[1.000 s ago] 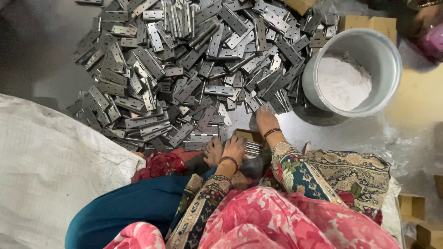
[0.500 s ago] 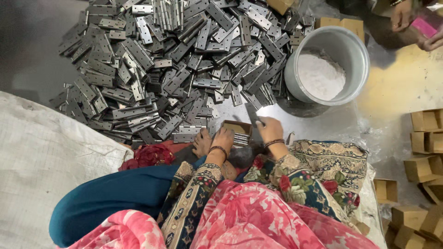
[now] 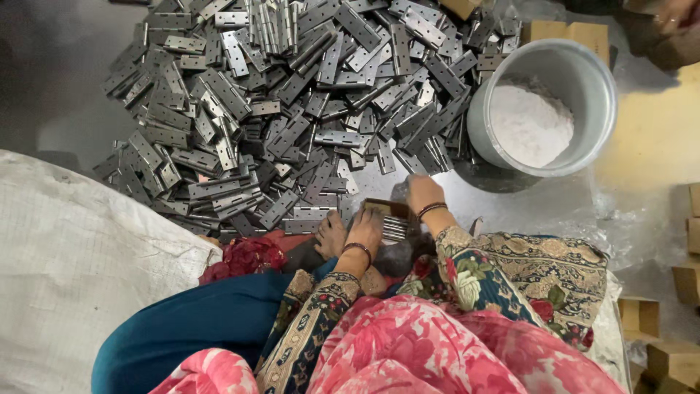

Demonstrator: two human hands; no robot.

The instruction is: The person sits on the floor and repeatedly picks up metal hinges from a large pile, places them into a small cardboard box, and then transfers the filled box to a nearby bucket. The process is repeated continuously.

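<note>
I sit on the floor with my knees drawn up, looking down past my pink flowered dress and patterned sleeves. My left hand (image 3: 364,228) lies on a small brown cardboard box (image 3: 388,219) packed with a row of grey metal hinges standing on edge; the fingers curl over its near side and press on it, so that hand is closed against the box and not around any single piece. My right hand (image 3: 423,193) is at the far right corner of the same box, fingers bent downward to it. Whether it pinches a hinge there I cannot tell, because the fingertips are hidden behind the back of the hand. Both wrists carry dark bangles.

The box sits on the grey floor just in front of my bare foot (image 3: 332,235), between my legs and the near edge of a big loose heap of flat grey steel hinges (image 3: 292,95). The heap spreads across the upper part of the view, pieces lying every way, some overlapping.

To the right of the heap, touching its edge, stands a round grey metal bucket (image 3: 487,138) with white powder in the bottom. A white woven sack (image 3: 80,255) covers the floor on my left. Small brown cardboard boxes (image 3: 685,281) lie at the right edge, well apart from my hands.
</note>
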